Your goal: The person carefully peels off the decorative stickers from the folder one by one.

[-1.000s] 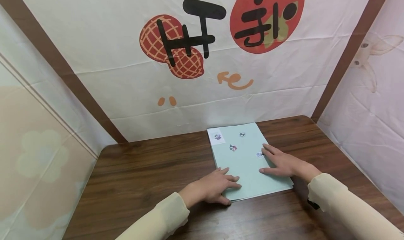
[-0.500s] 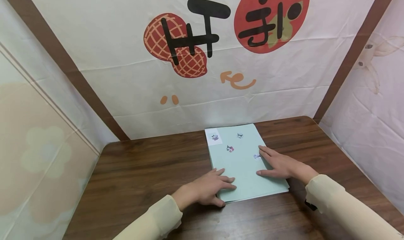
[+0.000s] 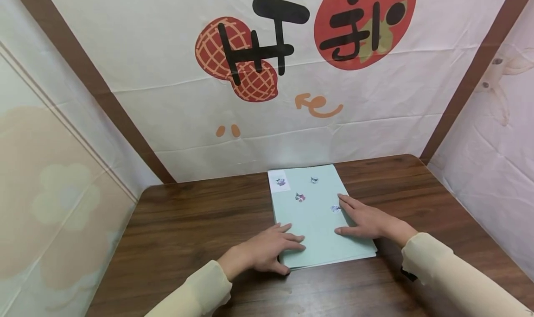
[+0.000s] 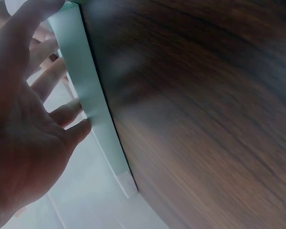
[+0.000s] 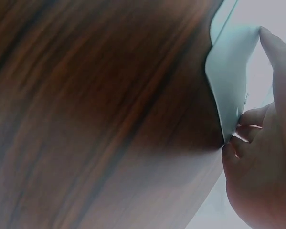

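A flat, pale green rectangle of paper or card [image 3: 313, 233] lies on the table, its near edge showing more than one layer. Several small cartoon stickers dot it, and a white square with a figure fills its far left corner. My left hand [image 3: 264, 250] rests on its left near edge with fingers spread and thumb by the near left corner. My right hand [image 3: 367, 218] lies along its right side, fingertips close to one sticker [image 3: 335, 208]. Both wrist views show its edge beside the fingers: the green card [image 4: 88, 86] on the left, the green card [image 5: 228, 71] on the right.
The dark wooden table [image 3: 200, 215] has rounded far corners. A white printed cloth [image 3: 187, 113] with red and black designs hangs right behind its far edge. More cloth [image 3: 492, 168] closes off the right side, and another panel [image 3: 62, 243] the left.
The green card and both hands have shifted slightly left in the view, while the backdrop has shifted right. The hands keep the same places on the card.
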Available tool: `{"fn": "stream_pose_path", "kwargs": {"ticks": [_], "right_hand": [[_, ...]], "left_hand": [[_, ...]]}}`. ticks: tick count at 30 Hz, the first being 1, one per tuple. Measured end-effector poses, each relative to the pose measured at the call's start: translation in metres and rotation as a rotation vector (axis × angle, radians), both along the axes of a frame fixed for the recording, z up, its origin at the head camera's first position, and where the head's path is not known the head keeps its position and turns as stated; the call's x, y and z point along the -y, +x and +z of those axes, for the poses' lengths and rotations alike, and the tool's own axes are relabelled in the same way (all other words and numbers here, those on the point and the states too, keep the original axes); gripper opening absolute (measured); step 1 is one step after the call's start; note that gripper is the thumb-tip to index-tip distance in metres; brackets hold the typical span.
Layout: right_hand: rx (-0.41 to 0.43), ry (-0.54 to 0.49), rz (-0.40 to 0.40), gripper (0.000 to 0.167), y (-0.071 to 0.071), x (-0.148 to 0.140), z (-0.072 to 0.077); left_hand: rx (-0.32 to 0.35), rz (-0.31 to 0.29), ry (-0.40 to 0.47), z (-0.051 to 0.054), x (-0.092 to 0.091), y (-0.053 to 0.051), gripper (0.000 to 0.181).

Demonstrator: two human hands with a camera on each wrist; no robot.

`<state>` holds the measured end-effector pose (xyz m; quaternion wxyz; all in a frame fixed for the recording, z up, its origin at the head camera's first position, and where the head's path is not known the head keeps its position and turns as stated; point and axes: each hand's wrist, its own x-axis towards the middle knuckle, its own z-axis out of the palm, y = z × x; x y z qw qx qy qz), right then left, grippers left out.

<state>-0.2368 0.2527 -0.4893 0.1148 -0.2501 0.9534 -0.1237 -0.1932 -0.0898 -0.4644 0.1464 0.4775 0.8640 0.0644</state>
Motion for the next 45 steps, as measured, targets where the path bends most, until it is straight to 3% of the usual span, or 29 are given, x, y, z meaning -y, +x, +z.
{"fn": "stream_pose_path", "kwargs": {"ticks": [9, 20, 45], "right_hand": [[0.012, -0.001, 0.011, 0.104, 0.001, 0.015, 0.003], [0.017, 0.007, 0.05, 0.102, 0.001, 0.027, 0.007], [0.005, 0.024, 0.134, 0.1, -0.002, 0.053, 0.004]], "left_hand": [[0.079, 0.051, 0.038, 0.0, 0.016, 0.0, 0.064], [0.129, 0.126, 0.061, -0.001, 0.034, 0.001, 0.067], [0.188, 0.2, 0.103, 0.0, 0.07, 0.009, 0.067]]}}
